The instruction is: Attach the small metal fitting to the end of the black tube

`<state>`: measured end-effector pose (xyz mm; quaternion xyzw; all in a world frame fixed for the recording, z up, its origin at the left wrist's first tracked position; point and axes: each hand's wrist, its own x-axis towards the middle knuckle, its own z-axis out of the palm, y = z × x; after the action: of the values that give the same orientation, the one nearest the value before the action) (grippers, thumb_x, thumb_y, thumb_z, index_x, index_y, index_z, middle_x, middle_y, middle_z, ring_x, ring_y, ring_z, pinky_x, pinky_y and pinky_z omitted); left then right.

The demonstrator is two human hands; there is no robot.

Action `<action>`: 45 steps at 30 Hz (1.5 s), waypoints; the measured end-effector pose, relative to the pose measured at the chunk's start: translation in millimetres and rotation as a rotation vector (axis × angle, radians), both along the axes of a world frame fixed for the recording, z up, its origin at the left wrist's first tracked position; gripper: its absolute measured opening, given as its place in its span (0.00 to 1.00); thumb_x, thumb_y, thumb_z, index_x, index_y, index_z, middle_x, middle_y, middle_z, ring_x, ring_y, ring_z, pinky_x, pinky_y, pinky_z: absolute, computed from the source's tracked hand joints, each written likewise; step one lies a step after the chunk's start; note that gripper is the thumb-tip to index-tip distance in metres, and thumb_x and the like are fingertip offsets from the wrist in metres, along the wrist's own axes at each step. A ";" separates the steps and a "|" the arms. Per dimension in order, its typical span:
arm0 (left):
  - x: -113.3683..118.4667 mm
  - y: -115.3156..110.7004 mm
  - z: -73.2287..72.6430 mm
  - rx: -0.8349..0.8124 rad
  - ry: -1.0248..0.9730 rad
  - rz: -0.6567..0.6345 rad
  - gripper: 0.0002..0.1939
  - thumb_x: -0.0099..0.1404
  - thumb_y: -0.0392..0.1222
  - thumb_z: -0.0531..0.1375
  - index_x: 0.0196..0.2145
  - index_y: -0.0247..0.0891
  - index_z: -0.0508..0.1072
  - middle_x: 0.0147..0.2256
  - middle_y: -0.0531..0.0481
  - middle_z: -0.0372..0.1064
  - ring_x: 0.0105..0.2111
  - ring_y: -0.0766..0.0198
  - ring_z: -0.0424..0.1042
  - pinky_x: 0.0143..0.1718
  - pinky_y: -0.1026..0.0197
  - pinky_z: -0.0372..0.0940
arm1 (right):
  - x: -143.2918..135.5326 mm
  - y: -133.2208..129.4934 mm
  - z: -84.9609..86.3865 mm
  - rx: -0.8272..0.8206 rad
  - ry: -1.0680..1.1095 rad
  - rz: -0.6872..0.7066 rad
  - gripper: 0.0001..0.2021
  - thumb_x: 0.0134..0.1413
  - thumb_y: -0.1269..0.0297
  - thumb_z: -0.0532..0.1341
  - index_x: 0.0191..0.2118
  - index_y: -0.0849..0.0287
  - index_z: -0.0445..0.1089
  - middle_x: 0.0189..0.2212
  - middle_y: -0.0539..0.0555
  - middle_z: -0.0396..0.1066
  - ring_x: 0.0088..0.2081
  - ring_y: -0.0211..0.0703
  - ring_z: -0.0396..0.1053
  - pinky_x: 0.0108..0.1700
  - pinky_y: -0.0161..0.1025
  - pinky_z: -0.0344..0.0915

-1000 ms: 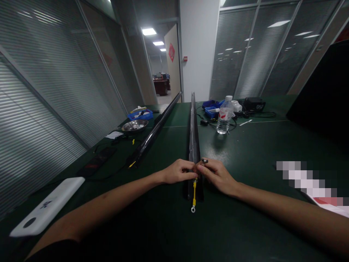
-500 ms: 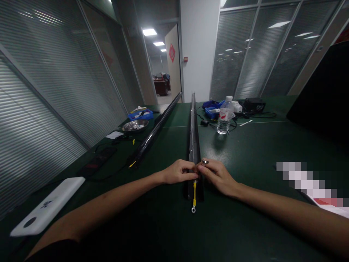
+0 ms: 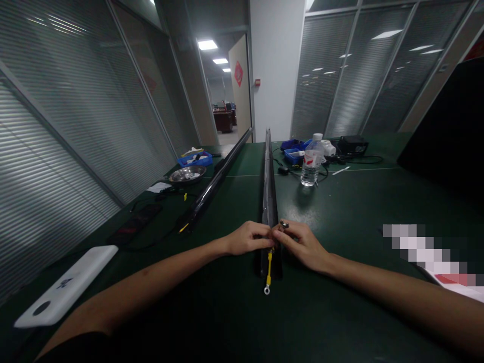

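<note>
A long dark channel-shaped rail (image 3: 268, 186) lies lengthwise on the table, its near end under my hands. From the left, my left hand (image 3: 247, 238) is closed, thumb and forefinger pinched at the upper end of a short yellow wire (image 3: 269, 269). That wire hangs toward me and ends in a ring terminal (image 3: 266, 290). My right hand (image 3: 304, 244) is closed as well, its fingertips meeting the left ones over the rail. A small shiny metal piece (image 3: 284, 225) shows at its forefinger; whether it is held or worn I cannot tell. The fingers hide what lies between them.
A second dark rail (image 3: 215, 186) lies slanted on the left, near a metal bowl (image 3: 187, 174) and a blue tray (image 3: 195, 159). A water bottle (image 3: 310, 164) stands at right, beside blue bins (image 3: 294, 155) and cables. A white panel (image 3: 68, 285) lies near my left arm.
The ring terminal end of the yellow wire has swung slightly left. The shiny metal piece at my right forefinger has tilted a little. Both hands stay in place.
</note>
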<state>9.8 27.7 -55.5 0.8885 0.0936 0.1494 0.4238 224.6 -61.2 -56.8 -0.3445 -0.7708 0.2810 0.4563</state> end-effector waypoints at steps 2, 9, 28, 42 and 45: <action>0.2 0.1 -0.3 -0.013 -0.003 -0.010 0.14 0.77 0.45 0.59 0.42 0.32 0.78 0.38 0.47 0.71 0.39 0.61 0.72 0.42 0.64 0.63 | 0.3 0.2 -0.8 0.000 0.004 0.001 0.19 0.75 0.52 0.56 0.36 0.59 0.74 0.31 0.52 0.71 0.33 0.42 0.70 0.36 0.38 0.64; 0.9 1.3 -3.1 -0.012 -0.013 -0.005 0.16 0.77 0.48 0.59 0.41 0.32 0.79 0.38 0.47 0.71 0.39 0.60 0.72 0.43 0.63 0.64 | 0.6 1.3 -2.7 0.003 -0.003 -0.005 0.19 0.75 0.52 0.56 0.36 0.60 0.74 0.31 0.52 0.71 0.33 0.42 0.69 0.36 0.38 0.64; 0.1 0.0 -2.6 0.027 0.014 0.035 0.15 0.75 0.48 0.61 0.39 0.31 0.77 0.34 0.50 0.69 0.31 0.66 0.66 0.33 0.66 0.57 | 0.7 1.3 -2.2 -0.028 0.012 0.034 0.20 0.76 0.53 0.55 0.37 0.60 0.75 0.31 0.51 0.70 0.30 0.39 0.67 0.33 0.37 0.63; 0.5 0.9 -2.1 0.001 -0.001 0.000 0.15 0.76 0.47 0.59 0.42 0.32 0.79 0.37 0.47 0.72 0.38 0.61 0.72 0.41 0.64 0.63 | 0.3 0.8 -0.6 -0.009 0.003 0.009 0.19 0.75 0.52 0.57 0.36 0.59 0.74 0.31 0.51 0.71 0.33 0.42 0.69 0.36 0.38 0.64; 0.1 0.7 -2.6 0.012 0.010 0.018 0.14 0.76 0.47 0.60 0.41 0.31 0.78 0.36 0.49 0.71 0.35 0.64 0.69 0.37 0.65 0.61 | 0.5 0.1 0.1 -0.016 0.008 0.016 0.20 0.76 0.52 0.55 0.36 0.59 0.75 0.31 0.52 0.70 0.32 0.41 0.68 0.35 0.37 0.64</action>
<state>9.9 28.4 -58.1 0.8909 0.1026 0.1491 0.4166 225.1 -61.1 -56.7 -0.3407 -0.7694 0.2922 0.4544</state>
